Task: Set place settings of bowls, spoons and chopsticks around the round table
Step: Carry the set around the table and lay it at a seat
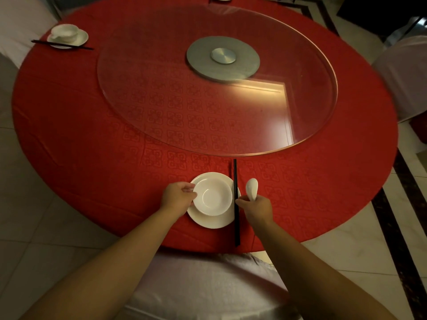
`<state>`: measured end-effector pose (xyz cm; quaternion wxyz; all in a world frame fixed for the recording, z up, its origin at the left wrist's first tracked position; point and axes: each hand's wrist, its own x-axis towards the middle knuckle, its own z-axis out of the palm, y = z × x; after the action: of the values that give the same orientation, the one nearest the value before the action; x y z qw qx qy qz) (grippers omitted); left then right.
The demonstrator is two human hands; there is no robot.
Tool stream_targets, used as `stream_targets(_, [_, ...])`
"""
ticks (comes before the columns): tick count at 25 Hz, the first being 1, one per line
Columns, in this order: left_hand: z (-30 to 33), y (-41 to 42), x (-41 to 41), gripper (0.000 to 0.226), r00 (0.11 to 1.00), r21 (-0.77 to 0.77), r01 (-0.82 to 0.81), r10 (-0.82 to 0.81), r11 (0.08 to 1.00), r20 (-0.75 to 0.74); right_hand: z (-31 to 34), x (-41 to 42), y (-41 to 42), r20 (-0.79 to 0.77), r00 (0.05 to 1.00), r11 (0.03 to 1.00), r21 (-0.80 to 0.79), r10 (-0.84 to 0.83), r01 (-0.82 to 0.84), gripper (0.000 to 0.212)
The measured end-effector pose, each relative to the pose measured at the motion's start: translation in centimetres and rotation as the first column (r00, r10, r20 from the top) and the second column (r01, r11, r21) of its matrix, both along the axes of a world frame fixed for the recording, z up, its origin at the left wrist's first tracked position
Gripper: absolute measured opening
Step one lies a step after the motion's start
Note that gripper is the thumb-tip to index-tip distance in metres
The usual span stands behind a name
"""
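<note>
At six o'clock our left hand (178, 195) grips the bowl (212, 196), our right hand (256, 207) holds the spoon (251, 188), chopsticks (236, 204) laid; a setting (68, 36) stands at ten o'clock, other seats remain.

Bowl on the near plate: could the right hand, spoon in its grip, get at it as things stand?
Probably yes. The right hand holds the spoon just beside the bowl; only the flat chopsticks lie between. The left hand grips the bowl's far rim.
</note>
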<state>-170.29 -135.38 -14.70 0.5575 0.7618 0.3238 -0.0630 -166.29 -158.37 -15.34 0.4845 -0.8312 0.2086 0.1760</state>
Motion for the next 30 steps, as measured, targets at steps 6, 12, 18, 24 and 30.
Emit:
stream_targets(6, [0.1,-0.1,0.0,0.029,1.000,-0.008,-0.006,0.006,1.000,0.001,-0.6,-0.4,0.0,-0.048,0.997,0.992,-0.104,0.064,-0.069,0.018])
stream_targets(12, [0.2,0.0,-0.1,0.029,1.000,0.003,0.002,-0.002,1.000,0.001,-0.5,-0.8,0.3,-0.040,0.993,0.975,-0.187,0.112,-0.118,0.022])
stream_targets(18, [0.3,-0.2,0.0,0.028,1.000,-0.004,-0.001,0.001,1.000,0.003,-0.1,-1.2,0.5,-0.025,0.992,0.968,-0.219,0.122,-0.125,0.024])
stream_targets(24, [0.2,-0.1,-0.1,0.028,1.000,-0.019,-0.006,0.006,1.000,-0.002,0.3,-1.3,0.7,-0.039,0.991,0.965,-0.226,0.129,-0.135,0.021])
stream_targets(30, [0.2,-0.3,0.0,0.028,1.000,-0.038,-0.017,0.016,0.999,-0.019,1.9,-1.2,0.7,0.031,0.991,0.972,-0.199,0.131,-0.123,0.038])
